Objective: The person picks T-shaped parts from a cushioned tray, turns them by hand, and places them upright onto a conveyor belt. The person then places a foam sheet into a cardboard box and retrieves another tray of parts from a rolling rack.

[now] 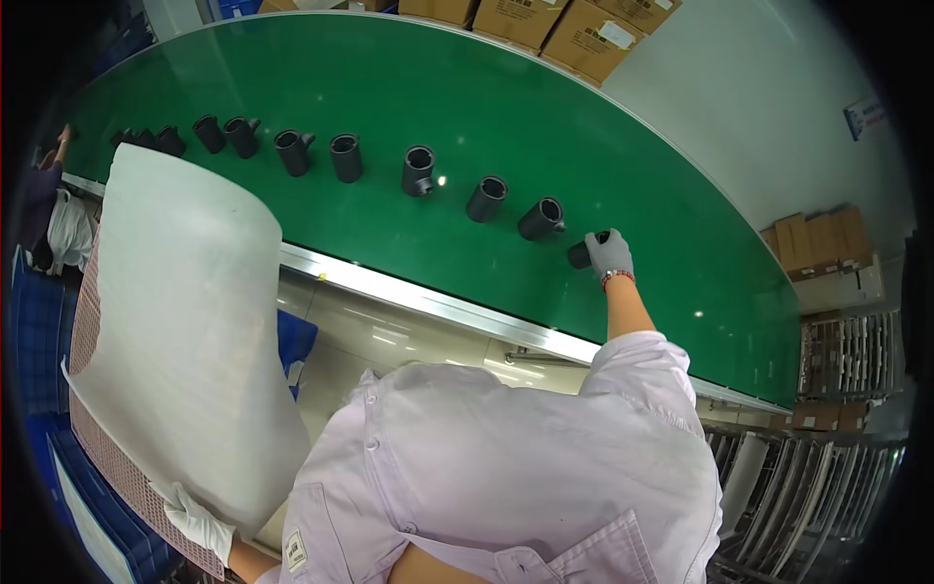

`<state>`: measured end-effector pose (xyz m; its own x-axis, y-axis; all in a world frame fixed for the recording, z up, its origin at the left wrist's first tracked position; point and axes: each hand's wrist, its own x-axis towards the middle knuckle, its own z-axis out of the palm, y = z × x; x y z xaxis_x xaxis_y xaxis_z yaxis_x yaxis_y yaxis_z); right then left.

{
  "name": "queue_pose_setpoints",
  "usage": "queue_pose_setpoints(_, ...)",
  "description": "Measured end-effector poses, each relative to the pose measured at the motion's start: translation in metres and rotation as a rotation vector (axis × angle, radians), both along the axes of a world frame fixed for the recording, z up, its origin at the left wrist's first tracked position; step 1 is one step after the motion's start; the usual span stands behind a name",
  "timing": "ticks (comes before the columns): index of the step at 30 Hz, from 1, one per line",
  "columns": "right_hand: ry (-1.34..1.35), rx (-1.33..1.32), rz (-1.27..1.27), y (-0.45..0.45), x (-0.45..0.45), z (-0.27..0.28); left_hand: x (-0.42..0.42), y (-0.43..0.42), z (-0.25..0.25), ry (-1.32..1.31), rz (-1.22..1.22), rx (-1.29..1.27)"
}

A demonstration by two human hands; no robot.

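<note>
My right hand [611, 255], in a grey glove, is closed around a dark cylinder [581, 255] on the green belt [438, 248]. Left of it, several similar dark cylinders stand in a row, the nearest one [541, 219] with a small side spout. My left hand [199, 521], in a white glove, is at the lower left, with its fingers at the bottom edge of a large white sheet [190, 321]. The sheet curves over a pinkish perforated board [86, 365]. Some left fingertips are hidden at the sheet's edge.
A metal rail [418, 304] borders the belt's near side. Cardboard boxes [593, 41] stand beyond its far edge. Blue crates [92, 496] lie at the lower left, racks [808, 496] at the lower right. Another person's arm [64, 146] reaches in at the far left.
</note>
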<state>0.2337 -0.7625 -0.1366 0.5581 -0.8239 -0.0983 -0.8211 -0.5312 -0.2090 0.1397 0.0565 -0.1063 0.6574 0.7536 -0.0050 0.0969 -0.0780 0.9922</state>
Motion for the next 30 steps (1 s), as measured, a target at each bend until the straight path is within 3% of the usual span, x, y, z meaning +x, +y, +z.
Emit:
queue_pose_setpoints(2, -0.204, -0.025, 0.013, 0.01, -0.011, 0.013, -0.009, 0.041, -0.03, 0.213, 0.004, 0.212)
queue_pose_setpoints(5, -0.816, 0.32, 0.157, 0.035, -0.028, 0.059, -0.01, 0.03, -0.027, 0.324, 0.139, 0.219)
queue_pose_setpoints(6, -1.008, 0.398, 0.266, 0.048, -0.032, 0.075, -0.014, 0.033, -0.036, 0.189, 0.124, 0.184)
queue_pose_setpoints(7, -1.013, 0.399, 0.256, 0.059, -0.037, 0.09, -0.014, 0.032, -0.038, 0.186, 0.117, 0.19)
queue_pose_setpoints(9, -1.113, 0.448, 0.494, 0.078, -0.044, 0.118, -0.008, 0.031, -0.036, 0.31, 0.196, 0.35)
queue_pose_setpoints(12, -1.198, 0.514, 0.53, 0.095, -0.049, 0.142, -0.007, 0.035, -0.037, 0.455, 0.225, 0.426)
queue_pose_setpoints(15, -1.175, 0.504, 0.588, 0.1, -0.048, 0.147, -0.01, 0.043, -0.045, 0.334, 0.191, 0.363)
queue_pose_setpoints(19, -1.19, 0.512, 0.645, 0.108, -0.044, 0.15, -0.011, 0.02, -0.033, 0.424, 0.219, 0.389)
queue_pose_setpoints(22, -1.2, 0.485, 0.772, 0.102, -0.035, 0.143, -0.015, 0.02, -0.036, 0.288, 0.216, 0.259)
queue_pose_setpoints(24, -1.005, 0.06, 0.833, 0.087, -0.028, 0.142, -0.017, 0.019, -0.034, 0.136, 0.255, 0.265)
queue_pose_setpoints(25, -1.004, 0.065, 0.839, 0.077, -0.024, 0.138, -0.019, 0.019, -0.029, 0.138, 0.262, 0.266)
queue_pose_setpoints(27, -0.841, -0.191, 0.701, 0.049, -0.015, 0.119, -0.024, 0.015, -0.015, 0.238, 0.423, 0.5)
queue_pose_setpoints(28, -0.838, -0.189, 0.704, 0.029, -0.014, 0.106, -0.042, 0.074, -0.041, 0.22, 0.476, 0.455)
queue_pose_setpoints(29, -0.633, -0.178, 0.59, 0.007, -0.013, 0.089, -0.048, 0.076, -0.027, 0.354, 0.592, 0.383)
queue_pose_setpoints(30, -0.429, -0.166, 0.474, -0.005, -0.01, 0.076, -0.044, 0.033, 0.005, 0.27, 0.648, 0.367)
